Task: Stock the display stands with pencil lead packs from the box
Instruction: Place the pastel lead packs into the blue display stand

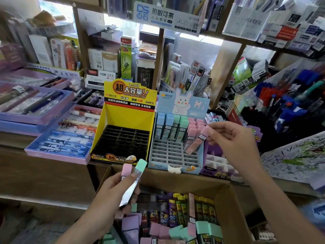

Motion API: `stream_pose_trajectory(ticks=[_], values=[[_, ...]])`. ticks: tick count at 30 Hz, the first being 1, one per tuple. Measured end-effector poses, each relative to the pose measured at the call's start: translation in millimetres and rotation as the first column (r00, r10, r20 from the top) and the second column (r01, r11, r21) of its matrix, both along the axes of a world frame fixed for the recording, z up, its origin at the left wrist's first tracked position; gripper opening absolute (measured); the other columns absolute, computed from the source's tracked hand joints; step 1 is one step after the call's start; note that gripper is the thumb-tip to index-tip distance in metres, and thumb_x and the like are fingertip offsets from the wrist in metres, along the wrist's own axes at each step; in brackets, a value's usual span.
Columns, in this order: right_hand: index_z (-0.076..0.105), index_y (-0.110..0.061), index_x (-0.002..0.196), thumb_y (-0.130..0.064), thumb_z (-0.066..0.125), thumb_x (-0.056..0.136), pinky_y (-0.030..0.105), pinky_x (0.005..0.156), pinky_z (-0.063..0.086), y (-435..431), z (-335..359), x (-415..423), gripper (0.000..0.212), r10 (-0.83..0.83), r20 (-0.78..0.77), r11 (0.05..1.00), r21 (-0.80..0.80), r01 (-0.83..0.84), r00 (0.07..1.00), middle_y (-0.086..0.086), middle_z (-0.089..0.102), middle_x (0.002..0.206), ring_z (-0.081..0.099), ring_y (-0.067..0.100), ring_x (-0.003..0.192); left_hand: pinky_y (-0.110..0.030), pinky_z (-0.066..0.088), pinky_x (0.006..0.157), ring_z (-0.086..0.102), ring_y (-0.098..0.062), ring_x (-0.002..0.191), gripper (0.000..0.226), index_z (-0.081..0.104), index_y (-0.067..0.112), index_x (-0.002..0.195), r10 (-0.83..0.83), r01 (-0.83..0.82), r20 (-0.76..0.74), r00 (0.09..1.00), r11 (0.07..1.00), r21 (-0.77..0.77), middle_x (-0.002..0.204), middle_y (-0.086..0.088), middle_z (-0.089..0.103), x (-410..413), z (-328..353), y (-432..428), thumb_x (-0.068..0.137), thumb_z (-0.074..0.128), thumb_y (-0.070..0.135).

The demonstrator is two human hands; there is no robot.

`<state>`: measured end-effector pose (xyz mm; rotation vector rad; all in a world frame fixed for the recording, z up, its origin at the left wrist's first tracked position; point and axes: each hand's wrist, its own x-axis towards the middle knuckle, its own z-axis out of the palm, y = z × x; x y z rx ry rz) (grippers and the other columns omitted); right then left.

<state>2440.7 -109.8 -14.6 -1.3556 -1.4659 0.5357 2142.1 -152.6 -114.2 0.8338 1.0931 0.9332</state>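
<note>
A cardboard box (226,192) at the bottom holds several pencil lead packs with pink, green and purple caps. My left hand (116,191) grips two packs above it, one pink-capped (127,170) and one green-capped (139,175). My right hand (230,138) holds a pink-capped pack (197,141) tilted over the right side of the pale blue rabbit display stand (175,155). That stand has blue, green and pink packs in its back rows, with bare grey slots in front. The yellow display stand (126,120) to its left has only bare black slots.
Purple trays of pens (58,138) lie to the left on the wooden counter. A purple stand (218,164) sits right of the blue one. Shelves packed with stationery rise behind, and a rack of blue and red pens (284,103) stands at right.
</note>
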Motion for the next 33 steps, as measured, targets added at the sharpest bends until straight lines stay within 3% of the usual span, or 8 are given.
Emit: stream_pose_trajectory(ticks=[7, 18, 23, 28, 33], values=[[0.077, -0.011, 0.105, -0.007, 0.072, 0.093, 0.015, 0.069, 0.058, 8.9, -8.6, 7.6, 0.013, -0.030, 0.157, 1.000, 0.000, 0.030, 0.987, 0.001, 0.076, 0.084, 0.072, 0.008, 0.071, -0.021, 0.028, 0.039, 0.047, -0.018, 0.048, 0.033, 0.063, -0.008, 0.107, 0.016, -0.016, 0.012, 1.000, 1.000, -0.023, 0.069, -0.014, 0.058, 2.0, 1.9, -0.1, 0.096, 0.063, 0.024], [0.080, -0.015, 0.109, -0.013, 0.076, 0.092, 0.041, 0.080, 0.063, 18.6, -14.5, 5.5, 0.018, -0.021, 0.320, 1.000, 0.003, 0.021, 0.947, -0.008, 0.077, 0.092, 0.073, 0.011, 0.081, -0.023, 0.030, 0.039, 0.049, -0.018, 0.051, 0.029, 0.065, -0.004, 0.104, 0.005, -0.005, -0.014, 1.000, 1.000, -0.013, 0.072, -0.014, 0.059, 2.3, 0.2, 1.0, 0.097, 0.062, 0.024], [0.080, -0.015, 0.107, -0.009, 0.075, 0.093, 0.041, 0.077, 0.064, 27.2, -22.8, 0.4, 0.016, -0.006, 0.319, 1.000, -0.021, 0.014, 0.948, -0.006, 0.078, 0.086, 0.074, 0.010, 0.076, -0.025, 0.032, 0.041, 0.051, -0.018, 0.055, 0.027, 0.067, 0.002, 0.106, -0.023, 0.023, 0.011, 1.000, 1.000, -0.005, 0.075, -0.013, 0.060, -0.2, -2.1, 0.9, 0.096, 0.063, 0.027], [0.074, -0.021, 0.097, -0.005, 0.074, 0.092, 0.035, 0.071, 0.064, 24.5, -26.0, -4.5, 0.017, -0.067, 0.412, 0.997, 0.066, 0.043, 0.909, -0.010, 0.073, 0.080, 0.070, 0.002, 0.074, -0.025, 0.034, 0.042, 0.053, -0.020, 0.057, 0.020, 0.070, 0.008, 0.106, -0.043, 0.044, 0.050, 0.998, 0.999, -0.021, 0.079, -0.014, 0.062, -2.4, -7.4, 3.9, 0.100, 0.057, 0.021], [0.075, -0.019, 0.097, -0.008, 0.074, 0.094, 0.038, 0.075, 0.064, 20.8, -23.9, -8.5, 0.011, -0.059, 0.413, 0.998, 0.057, 0.039, 0.909, -0.010, 0.074, 0.081, 0.071, 0.003, 0.075, -0.026, 0.038, 0.042, 0.056, -0.022, 0.058, 0.021, 0.074, 0.008, 0.100, -0.062, 0.063, 0.115, 0.991, 0.998, -0.009, 0.081, -0.017, 0.065, -3.1, -9.9, 5.4, 0.098, 0.054, 0.016]])
